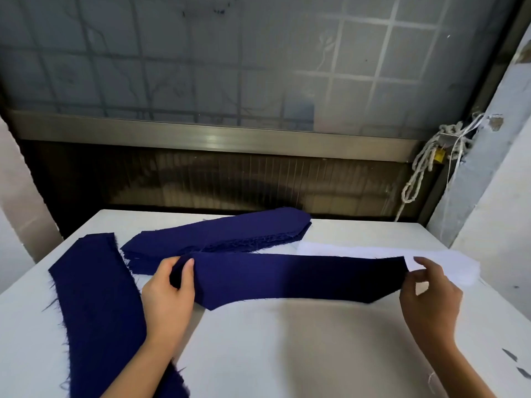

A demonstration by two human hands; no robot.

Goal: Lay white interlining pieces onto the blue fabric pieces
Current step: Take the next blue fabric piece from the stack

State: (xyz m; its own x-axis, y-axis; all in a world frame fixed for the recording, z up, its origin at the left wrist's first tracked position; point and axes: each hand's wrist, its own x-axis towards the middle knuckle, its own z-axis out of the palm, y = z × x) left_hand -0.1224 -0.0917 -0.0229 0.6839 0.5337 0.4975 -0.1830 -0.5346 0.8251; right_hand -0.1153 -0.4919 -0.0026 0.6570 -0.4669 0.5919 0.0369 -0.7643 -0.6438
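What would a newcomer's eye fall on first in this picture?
A long blue strip stretched across the middle of the white table, the left hand gripping one end and the right hand pinching the other. Behind it lie a stack of blue pieces and, to the right, white interlining.

Two bare hands with two bare forearms, seen from above. Left hand: slim, with a smooth back and long narrow fingers. Thumbnail short, rounded and plain, with a light sheen. Left forearm: slender, uncovered from the wrist down to the lower edge, a little wider toward the elbow. Right hand: about the same build, partly in shadow, with soft knuckles showing on the back. Nails there too small to tell. Right forearm: uncovered as well, cut off by the lower edge.
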